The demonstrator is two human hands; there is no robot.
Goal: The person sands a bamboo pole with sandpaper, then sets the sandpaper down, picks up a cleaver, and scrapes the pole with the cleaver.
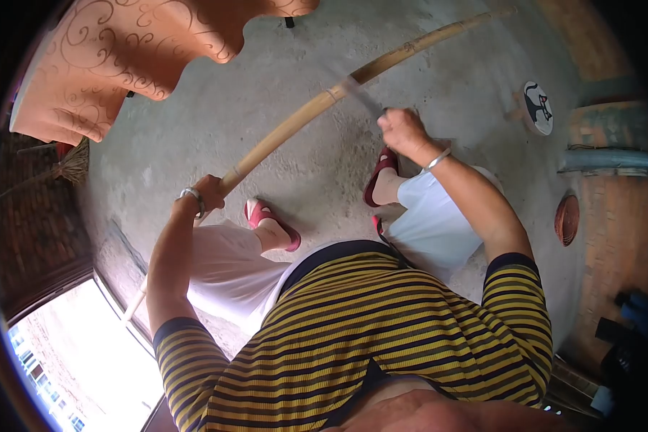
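A long bamboo pole slants across the view, from low on the left up to the far right, with its joints showing. My left hand is wrapped round its lower part. In my right hand is the dark handle of a large knife, its blade smeared by motion. The blade overlaps the pole near a joint; whether it touches or cuts in, I cannot tell. Below my left hand, the pole's pale lower end reaches past my forearm.
Grey concrete floor lies around my feet in red sandals. An orange patterned cloth hangs at upper left, near a straw broom. At right are a round cat-picture mat and a basket. A bright doorway opens at lower left.
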